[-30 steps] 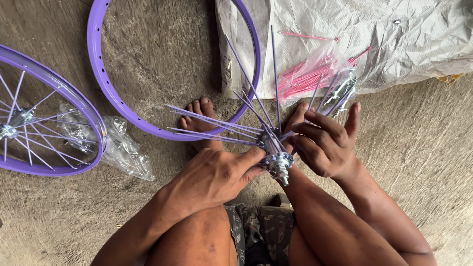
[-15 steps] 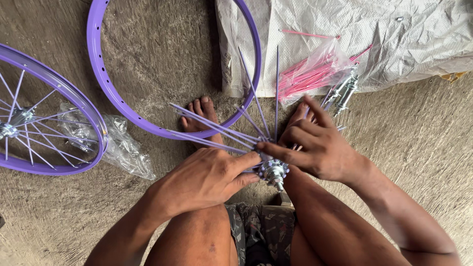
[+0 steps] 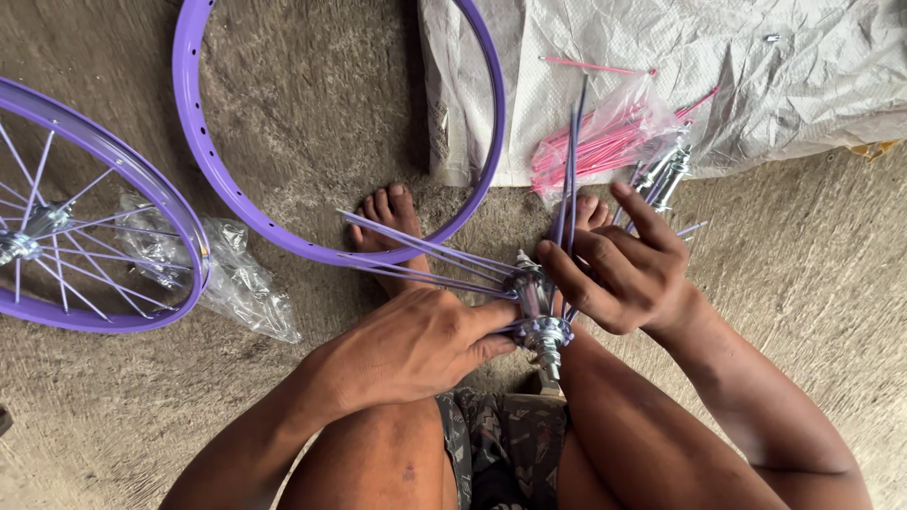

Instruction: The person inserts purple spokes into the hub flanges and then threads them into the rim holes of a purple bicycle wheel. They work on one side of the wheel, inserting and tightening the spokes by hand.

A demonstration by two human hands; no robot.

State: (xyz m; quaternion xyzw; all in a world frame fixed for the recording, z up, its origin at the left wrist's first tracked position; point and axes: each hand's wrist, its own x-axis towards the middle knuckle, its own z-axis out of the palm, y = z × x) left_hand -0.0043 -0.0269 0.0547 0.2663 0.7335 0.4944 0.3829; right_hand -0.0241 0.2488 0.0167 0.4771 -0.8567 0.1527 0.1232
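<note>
My left hand [image 3: 416, 345] grips a silver wheel hub [image 3: 540, 316] held upright between my knees. Purple spokes [image 3: 425, 255] fan out from the hub to the left and upward. My right hand [image 3: 624, 269] pinches a purple spoke beside the hub's upper flange, its index finger raised. My bare feet [image 3: 387, 222] rest on the concrete just beyond the hub, partly hidden by the spokes and my hands.
An empty purple rim [image 3: 283, 227] lies on the concrete ahead. A built purple wheel [image 3: 104, 246] lies at the left beside crumpled clear plastic [image 3: 236, 279]. A white woven sack [image 3: 718, 76] at the top right holds a bag of pink spokes [image 3: 595, 146] and silver hubs [image 3: 666, 170].
My right hand has shifted from over the hub to its right side and taken a spoke between its fingers. The upright spokes have swung closer together. My left hand keeps its grip.
</note>
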